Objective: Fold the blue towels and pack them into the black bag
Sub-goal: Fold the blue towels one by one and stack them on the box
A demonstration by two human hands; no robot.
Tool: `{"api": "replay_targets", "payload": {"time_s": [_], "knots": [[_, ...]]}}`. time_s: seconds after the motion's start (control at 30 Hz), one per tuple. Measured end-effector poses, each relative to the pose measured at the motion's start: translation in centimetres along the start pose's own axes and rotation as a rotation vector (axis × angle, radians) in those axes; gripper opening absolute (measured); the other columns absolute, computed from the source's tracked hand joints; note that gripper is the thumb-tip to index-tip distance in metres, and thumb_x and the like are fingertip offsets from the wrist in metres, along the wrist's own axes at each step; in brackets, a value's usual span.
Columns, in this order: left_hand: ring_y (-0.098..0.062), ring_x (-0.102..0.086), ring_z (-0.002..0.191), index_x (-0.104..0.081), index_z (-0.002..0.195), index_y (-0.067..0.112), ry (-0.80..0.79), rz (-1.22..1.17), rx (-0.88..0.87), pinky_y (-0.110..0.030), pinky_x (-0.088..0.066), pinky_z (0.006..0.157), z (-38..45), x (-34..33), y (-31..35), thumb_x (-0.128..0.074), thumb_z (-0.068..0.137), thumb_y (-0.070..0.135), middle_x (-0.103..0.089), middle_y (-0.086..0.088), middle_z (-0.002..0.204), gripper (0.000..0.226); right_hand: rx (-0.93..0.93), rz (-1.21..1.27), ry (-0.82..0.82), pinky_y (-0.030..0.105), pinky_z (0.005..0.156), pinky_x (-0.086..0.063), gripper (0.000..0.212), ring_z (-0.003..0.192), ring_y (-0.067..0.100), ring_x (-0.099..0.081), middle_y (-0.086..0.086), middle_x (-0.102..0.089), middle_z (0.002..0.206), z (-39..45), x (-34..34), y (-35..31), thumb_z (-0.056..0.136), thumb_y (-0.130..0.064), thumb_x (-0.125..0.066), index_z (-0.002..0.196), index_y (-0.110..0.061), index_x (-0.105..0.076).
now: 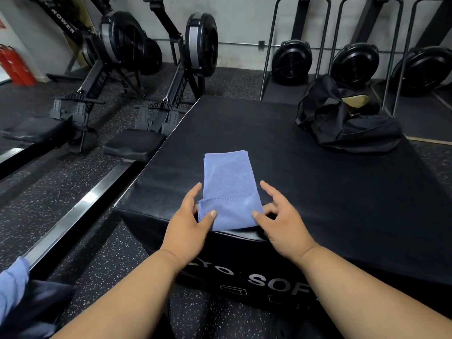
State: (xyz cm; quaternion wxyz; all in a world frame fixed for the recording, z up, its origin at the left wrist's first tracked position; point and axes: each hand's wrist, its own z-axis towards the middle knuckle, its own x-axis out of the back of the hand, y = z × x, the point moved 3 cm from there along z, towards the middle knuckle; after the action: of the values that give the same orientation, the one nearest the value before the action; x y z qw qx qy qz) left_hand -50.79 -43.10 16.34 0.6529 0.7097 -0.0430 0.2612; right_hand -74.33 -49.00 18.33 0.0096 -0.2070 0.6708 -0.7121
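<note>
- At the far left a red cylinder (14, 66) stands by the wall; low in the left corner a bunch of blue cloth (12, 287) shows at the frame edge, over something dark and blurred.
- Two rowing machines (122, 77) stand on the speckled floor (93, 243), left of the black padded box (305, 182); their seats lie just beside the box's left edge.
- The left hand (188, 222) pinches the near left corner of the blue towel (228, 189); its thumb lies on top of the cloth, its forefinger reaches up along the towel's left edge, and the other fingers are hidden beneath.
- The towel lies folded into a long strip near the box's front edge, running away from the person; its near end is turned over, with a stitched hem across it, and sits between the two hands.
- The right hand (281, 221) grips the near right corner; thumb on top, fingers curled at the side edge, forefinger stretched forward and off the cloth.
- The black bag (347, 123) sits at the box's far right corner, well apart from towel and hands; its mouth gapes, showing a tan lining.
- Behind it, round black fans (354, 61) in metal frames line the wall.
</note>
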Motion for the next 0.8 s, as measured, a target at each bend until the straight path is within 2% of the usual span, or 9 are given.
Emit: {"api": "replay_targets", "payload": {"time_s": [0.1,0.2,0.33,0.47,0.53,0.6,0.7,0.73,0.8], "knots": [[0.003,-0.065,0.113,-0.028,0.153,0.057,-0.004,0.010,0.016,-0.028,-0.050,0.098,0.4,0.1,0.3,-0.066,0.099,0.037,-0.071,0.027,0.118,0.069,0.040,-0.005,0.054,0.028,0.090,-0.053,0.066,0.080,0.023,-0.062,0.010,-0.063,0.081,-0.2,-0.2,0.2,0.098,-0.014,-0.066,0.135,-0.064,-0.043],[-0.002,-0.066,0.111,-0.027,0.154,0.051,-0.033,0.081,0.032,-0.030,-0.050,0.095,0.5,-0.3,0.5,-0.061,0.101,0.041,-0.071,0.022,0.118,0.064,0.019,-0.063,0.072,0.025,0.083,-0.052,0.069,0.072,0.010,-0.059,-0.001,-0.060,0.073,-0.4,-0.3,0.8,0.096,-0.013,-0.065,0.133,-0.065,-0.041],[-0.004,-0.065,0.101,-0.022,0.161,0.040,-0.007,0.161,0.033,-0.035,-0.052,0.091,0.6,-0.6,1.1,-0.057,0.102,0.042,-0.070,0.017,0.104,0.068,-0.004,-0.178,0.074,0.029,0.077,-0.053,0.077,0.067,0.008,-0.053,-0.008,-0.053,0.069,-0.5,-0.3,1.5,0.089,-0.013,-0.064,0.148,-0.053,-0.036],[-0.007,-0.065,0.090,-0.017,0.163,0.035,0.031,0.171,0.068,-0.036,-0.055,0.083,0.3,-0.9,1.1,-0.061,0.099,0.035,-0.066,0.012,0.092,0.078,-0.012,-0.273,0.088,0.030,0.076,-0.052,0.075,0.073,0.012,-0.055,-0.005,-0.054,0.075,-0.4,-0.7,1.7,0.084,-0.018,-0.065,0.146,-0.050,-0.037],[-0.006,-0.062,0.094,-0.016,0.164,0.033,0.100,0.190,0.045,-0.033,-0.053,0.084,0.1,-0.7,1.1,-0.069,0.094,0.032,-0.061,0.017,0.097,0.088,0.040,-0.335,0.113,0.027,0.081,-0.050,0.074,0.084,0.010,-0.054,-0.012,-0.052,0.086,-0.4,-0.6,1.5,0.084,-0.017,-0.067,0.146,-0.045,-0.041],[-0.009,-0.053,0.106,-0.025,0.162,0.031,0.169,0.301,-0.103,-0.032,-0.047,0.094,0.0,-0.3,1.4,-0.074,0.090,0.025,-0.055,0.020,0.113,0.087,0.263,-0.529,0.151,0.034,0.090,-0.050,0.069,0.098,0.011,-0.055,-0.013,-0.056,0.109,-0.7,-0.4,1.0,0.083,-0.013,-0.069,0.144,-0.039,-0.049],[-0.018,-0.055,0.117,-0.053,0.147,0.027,0.110,0.502,-0.495,-0.041,-0.048,0.103,0.0,-0.2,1.2,-0.070,0.090,0.013,-0.063,0.009,0.124,0.061,0.642,-0.763,0.110,0.043,0.095,-0.050,0.059,0.114,0.025,-0.065,-0.002,-0.065,0.136,-1.0,-0.1,1.0,0.083,-0.008,-0.059,0.138,-0.027,-0.065],[-0.017,-0.055,0.124,-0.057,0.144,0.028,0.034,0.518,-0.559,-0.042,-0.048,0.107,-0.1,-0.2,0.9,-0.066,0.093,0.016,-0.065,0.008,0.128,0.054,0.675,-0.781,0.045,0.043,0.098,-0.049,0.058,0.119,0.025,-0.065,-0.001,-0.066,0.139,-1.0,0.0,1.1,0.085,-0.009,-0.054,0.140,-0.025,-0.065],[-0.012,-0.046,0.140,-0.053,0.151,0.031,-0.149,0.523,-0.519,-0.037,-0.041,0.118,-0.1,-0.2,0.1,-0.057,0.097,0.037,-0.060,0.011,0.143,0.054,0.580,-0.799,-0.076,0.039,0.110,-0.042,0.058,0.130,0.023,-0.059,-0.003,-0.064,0.144,-1.1,0.0,1.9,0.091,-0.020,-0.052,0.149,-0.024,-0.057]]}}
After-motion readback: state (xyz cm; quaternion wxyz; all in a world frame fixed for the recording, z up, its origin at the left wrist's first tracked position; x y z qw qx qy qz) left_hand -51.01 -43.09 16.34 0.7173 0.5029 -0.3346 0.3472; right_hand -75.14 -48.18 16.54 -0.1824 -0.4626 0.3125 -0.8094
